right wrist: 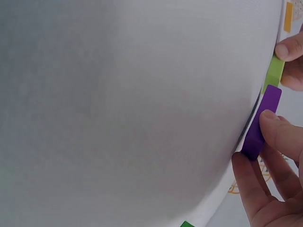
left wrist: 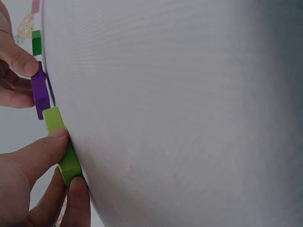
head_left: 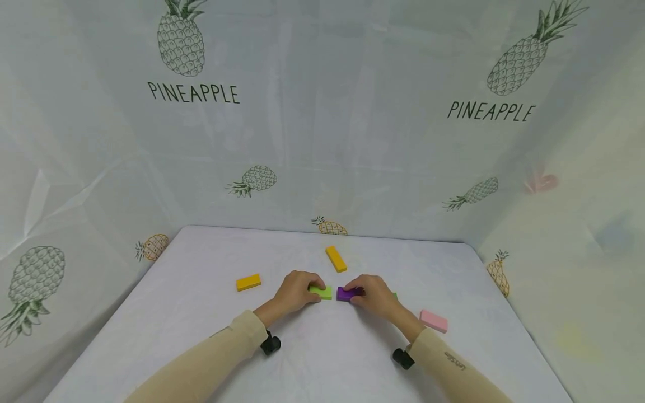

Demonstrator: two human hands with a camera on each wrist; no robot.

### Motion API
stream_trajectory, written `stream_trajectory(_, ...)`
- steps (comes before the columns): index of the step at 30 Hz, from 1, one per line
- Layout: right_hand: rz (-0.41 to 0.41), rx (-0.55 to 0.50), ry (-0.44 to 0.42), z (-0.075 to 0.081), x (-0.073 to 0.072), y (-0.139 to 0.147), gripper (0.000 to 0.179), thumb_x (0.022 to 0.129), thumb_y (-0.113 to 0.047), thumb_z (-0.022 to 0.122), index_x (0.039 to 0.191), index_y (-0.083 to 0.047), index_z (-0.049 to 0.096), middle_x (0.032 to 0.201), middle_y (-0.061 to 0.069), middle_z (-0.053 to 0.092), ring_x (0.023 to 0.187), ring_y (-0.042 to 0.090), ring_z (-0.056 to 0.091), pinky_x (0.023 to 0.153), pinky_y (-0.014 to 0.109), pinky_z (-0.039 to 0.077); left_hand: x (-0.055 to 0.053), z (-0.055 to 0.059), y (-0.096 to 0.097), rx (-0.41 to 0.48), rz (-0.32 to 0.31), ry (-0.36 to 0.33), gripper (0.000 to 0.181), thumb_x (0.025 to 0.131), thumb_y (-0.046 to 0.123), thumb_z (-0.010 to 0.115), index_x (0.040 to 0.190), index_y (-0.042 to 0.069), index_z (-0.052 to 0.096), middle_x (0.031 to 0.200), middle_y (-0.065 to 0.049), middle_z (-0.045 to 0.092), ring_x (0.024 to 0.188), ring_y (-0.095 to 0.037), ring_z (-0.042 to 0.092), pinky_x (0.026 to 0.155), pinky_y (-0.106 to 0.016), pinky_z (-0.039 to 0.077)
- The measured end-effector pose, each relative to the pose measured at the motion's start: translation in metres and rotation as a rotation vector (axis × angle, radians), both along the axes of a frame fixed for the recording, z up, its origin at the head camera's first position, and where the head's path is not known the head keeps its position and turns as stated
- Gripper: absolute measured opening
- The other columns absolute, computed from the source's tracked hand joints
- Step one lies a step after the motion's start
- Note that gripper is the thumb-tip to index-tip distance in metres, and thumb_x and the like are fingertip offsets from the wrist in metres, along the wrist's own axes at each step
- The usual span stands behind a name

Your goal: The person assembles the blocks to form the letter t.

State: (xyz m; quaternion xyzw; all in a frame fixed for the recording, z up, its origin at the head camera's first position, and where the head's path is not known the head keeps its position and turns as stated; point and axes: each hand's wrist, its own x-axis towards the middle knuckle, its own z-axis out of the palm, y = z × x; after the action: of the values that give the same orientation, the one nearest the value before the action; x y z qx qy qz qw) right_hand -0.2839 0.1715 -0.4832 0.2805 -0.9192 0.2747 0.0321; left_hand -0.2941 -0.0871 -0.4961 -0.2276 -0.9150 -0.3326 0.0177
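Note:
In the middle of the table my left hand (head_left: 298, 291) pinches a lime-green block (head_left: 322, 293) between thumb and fingers. Facing it, my right hand (head_left: 374, 296) grips a purple block (head_left: 345, 294) the same way. The two blocks point end to end, with a small gap between them in the head view. In the left wrist view the lime block (left wrist: 63, 146) lies flat in the fingers, and the purple block (left wrist: 40, 92) shows just beyond. The right wrist view shows the thumb on one face of the purple block (right wrist: 263, 124), fingertips at its near end.
A yellow block (head_left: 336, 259) lies behind the hands, and another orange-yellow block (head_left: 248, 282) is left of the left hand. A pink block (head_left: 433, 321) sits by the right wrist. A dark green block (left wrist: 37, 43) is mostly hidden behind the right hand. A pineapple-print curtain (head_left: 322, 140) surrounds the white table (head_left: 322, 358).

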Motion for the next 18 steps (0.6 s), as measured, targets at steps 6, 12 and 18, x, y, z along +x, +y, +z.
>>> stream_trajectory(6,-0.013,0.007,-0.012,-0.0023,-0.0020,-0.0032,0.022,0.092,-0.002,0.082,0.112,-0.010,0.081,0.112,0.006,0.079,0.103,0.022,0.071,0.097,0.047,0.059,0.0001,-0.0001,0.0002,-0.001,0.005,-0.008,0.020,0.086,0.012,0.089,0.104,0.019,0.082,0.101,0.007,0.078,0.096,-0.015,0.067,0.096,-0.043,0.053)
stream_trajectory(12,-0.013,0.008,-0.026,-0.0041,-0.0036,-0.0056,0.021,0.092,-0.003,0.082,0.112,-0.010,0.081,0.112,0.006,0.079,0.103,0.022,0.071,0.098,0.047,0.059,0.0003,-0.0002,-0.0003,-0.006,0.006,-0.006,0.021,0.086,0.012,0.090,0.104,0.018,0.082,0.100,0.007,0.078,0.095,-0.014,0.067,0.094,-0.042,0.054)
stream_trajectory(18,0.004,0.016,-0.019,-0.0033,-0.0039,-0.0082,0.021,0.093,-0.002,0.081,0.113,-0.008,0.081,0.114,0.008,0.079,0.103,0.022,0.071,0.096,0.046,0.060,0.0004,-0.0001,0.0000,-0.003,0.011,-0.006,0.020,0.086,0.012,0.090,0.103,0.018,0.082,0.099,0.007,0.078,0.093,-0.013,0.066,0.093,-0.040,0.053)
